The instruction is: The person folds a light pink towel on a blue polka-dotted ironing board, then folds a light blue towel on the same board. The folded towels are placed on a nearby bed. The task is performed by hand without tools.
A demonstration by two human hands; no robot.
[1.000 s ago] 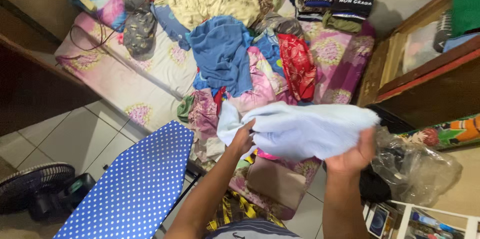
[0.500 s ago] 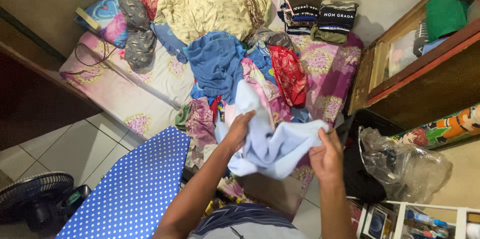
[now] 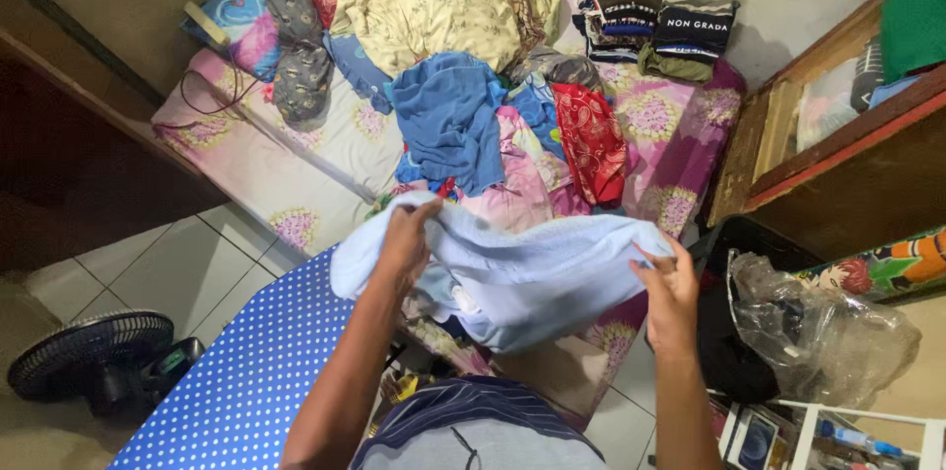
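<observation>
Two hands raised at frame centre, forearms reaching up from six o'clock. Left hand (image 3: 406,238) closed over the left end of a pale blue cloth (image 3: 522,273), knuckles up, fingers buried in the fabric. Right hand (image 3: 670,285) at three o'clock of the cloth, thumb and fingers pinching its right edge, wrist bent slightly inward. Cloth stretched between both, sagging in the middle, held above the near edge of the bed (image 3: 246,174) and just above the tip of the ironing board (image 3: 246,381).

Ironing board at seven o'clock, blue cover with white dots, slanting toward the centre. Bed at twelve o'clock, spread with a pink flowered sheet and heaped with loose laundry: blue towel (image 3: 448,120) in the middle, red patterned garment (image 3: 591,135) just to its right, cream flowered blanket (image 3: 439,7) behind. Stack of folded clothes (image 3: 660,22) at one o'clock against the wall. Pillows (image 3: 286,27) at eleven o'clock. Wooden wardrobe (image 3: 847,145) at two to three o'clock, door open. Crumpled clear plastic bag (image 3: 828,332) at four o'clock, on the floor beside the right forearm. Black floor fan (image 3: 94,362) at eight o'clock on the pale tiled floor (image 3: 168,268).
</observation>
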